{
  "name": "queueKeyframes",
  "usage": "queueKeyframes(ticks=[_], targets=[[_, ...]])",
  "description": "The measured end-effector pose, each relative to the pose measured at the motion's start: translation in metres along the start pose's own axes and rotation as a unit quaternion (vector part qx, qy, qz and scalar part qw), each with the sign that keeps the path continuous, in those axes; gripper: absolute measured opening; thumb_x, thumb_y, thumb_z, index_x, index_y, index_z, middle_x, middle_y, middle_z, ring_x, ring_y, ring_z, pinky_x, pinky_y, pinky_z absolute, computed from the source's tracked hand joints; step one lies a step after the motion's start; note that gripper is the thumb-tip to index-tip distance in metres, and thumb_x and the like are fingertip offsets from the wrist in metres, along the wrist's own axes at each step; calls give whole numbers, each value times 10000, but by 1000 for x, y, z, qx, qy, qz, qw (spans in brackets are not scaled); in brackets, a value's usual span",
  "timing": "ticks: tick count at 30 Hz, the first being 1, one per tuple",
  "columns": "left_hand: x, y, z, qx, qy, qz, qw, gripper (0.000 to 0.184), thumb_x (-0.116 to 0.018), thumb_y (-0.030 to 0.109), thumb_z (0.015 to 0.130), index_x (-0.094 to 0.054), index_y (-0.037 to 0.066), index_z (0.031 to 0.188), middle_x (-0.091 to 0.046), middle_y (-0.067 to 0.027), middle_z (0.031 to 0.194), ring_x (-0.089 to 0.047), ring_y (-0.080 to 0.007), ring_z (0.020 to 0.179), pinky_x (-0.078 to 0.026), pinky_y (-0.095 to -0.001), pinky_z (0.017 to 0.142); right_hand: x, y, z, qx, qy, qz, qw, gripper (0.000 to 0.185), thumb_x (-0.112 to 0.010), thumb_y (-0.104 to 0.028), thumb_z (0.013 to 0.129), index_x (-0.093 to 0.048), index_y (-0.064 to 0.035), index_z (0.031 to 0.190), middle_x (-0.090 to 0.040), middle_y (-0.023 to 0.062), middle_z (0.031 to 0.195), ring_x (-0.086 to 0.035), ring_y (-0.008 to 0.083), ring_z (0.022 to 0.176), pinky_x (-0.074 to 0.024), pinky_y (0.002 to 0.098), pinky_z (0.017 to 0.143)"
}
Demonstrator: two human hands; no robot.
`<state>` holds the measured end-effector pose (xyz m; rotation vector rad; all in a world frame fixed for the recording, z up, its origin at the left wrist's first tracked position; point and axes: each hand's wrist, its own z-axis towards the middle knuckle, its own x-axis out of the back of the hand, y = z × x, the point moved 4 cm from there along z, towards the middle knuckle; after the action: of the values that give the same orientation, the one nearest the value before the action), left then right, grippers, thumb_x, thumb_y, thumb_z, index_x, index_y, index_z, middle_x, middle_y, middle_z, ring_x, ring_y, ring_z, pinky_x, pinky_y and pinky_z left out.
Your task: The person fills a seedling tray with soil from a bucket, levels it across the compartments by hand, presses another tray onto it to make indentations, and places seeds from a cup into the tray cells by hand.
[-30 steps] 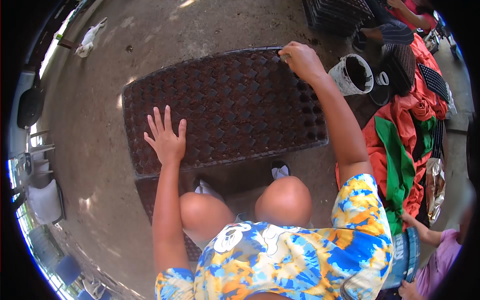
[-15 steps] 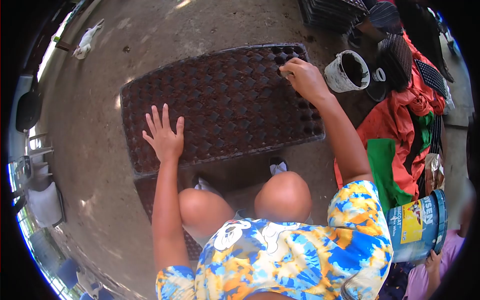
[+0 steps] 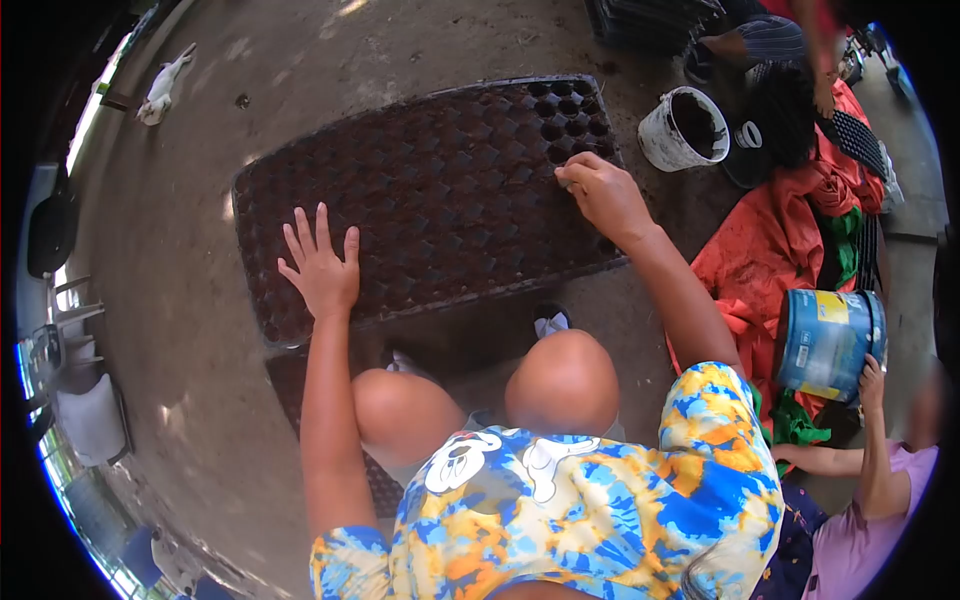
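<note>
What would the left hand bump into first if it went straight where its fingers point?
Most likely the far edge of the dark tray. The left hand looks spread flat on the tray, fingers toward that edge, but its height is hard to tell.

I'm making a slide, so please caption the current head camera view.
Left hand spread on a dark tray, right hand curled over its right end, white bucket nearby.

Two bare hands, one left hand [image 3: 328,278] and one right hand [image 3: 606,198], and one broad cell tray [image 3: 420,190] count here. There are two buckets, one white bucket [image 3: 655,142] and one blue bucket [image 3: 830,345], and one white animal [image 3: 163,88]. At least two other people show, one person in pink [image 3: 875,515].
</note>
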<state>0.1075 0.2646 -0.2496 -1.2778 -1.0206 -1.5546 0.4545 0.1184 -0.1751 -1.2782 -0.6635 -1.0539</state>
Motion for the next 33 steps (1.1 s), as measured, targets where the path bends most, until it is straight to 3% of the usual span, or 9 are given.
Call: queueKeyframes(ticks=[19,22,26,32,33], targets=[[-4,-1,-1,-12,27,1,1000,598,-361,581,932,-295,295,1453,-192,-18,1550,-165,-275,1425,-162,-656,1046,20,-27,-73,-30,-37,25,999,107,-608,-49,807,-656,-54,902,-622,84,922,-630,287,794,-511,387,681],[-4,-1,0,-13,23,3,1000,598,-364,581,932,-295,296,1453,-193,-18,1549,-167,-276,1424,-164,-656,1046,-5,-21,-89,-34,-57,32,997,111,-603,-40,805,-655,-49,902,-623,84,935,-631,286,804,-511,390,690],[-3,-2,0,-5,10,2,1000,608,-374,585,925,-305,284,1449,-189,-33,1549,-157,-283,1425,-154,-649,1056,13,-44,-77,-15,-40,22,999,151,-593,-24,801,-665,-52,931,-625,86,944,-632,281,835,-515,381,712],[-1,1,3,-3,10,-3,1000,616,-380,590,919,-316,275,1445,-189,-39,1549,-152,-286,1426,-149,-644,1061,-9,-50,-65,29,-118,29,992,175,-588,-10,791,-669,-51,940,-626,81,946,-626,274,866,-514,368,725],[-1,0,0,-4,8,-4,1000,617,-380,591,919,-317,275,1445,-189,-39,1549,-151,-286,1426,-147,-643,1062,-6,-54,-62,25,-93,30,995,178,-586,-9,790,-669,-51,941,-625,80,945,-626,273,868,-513,369,728]])
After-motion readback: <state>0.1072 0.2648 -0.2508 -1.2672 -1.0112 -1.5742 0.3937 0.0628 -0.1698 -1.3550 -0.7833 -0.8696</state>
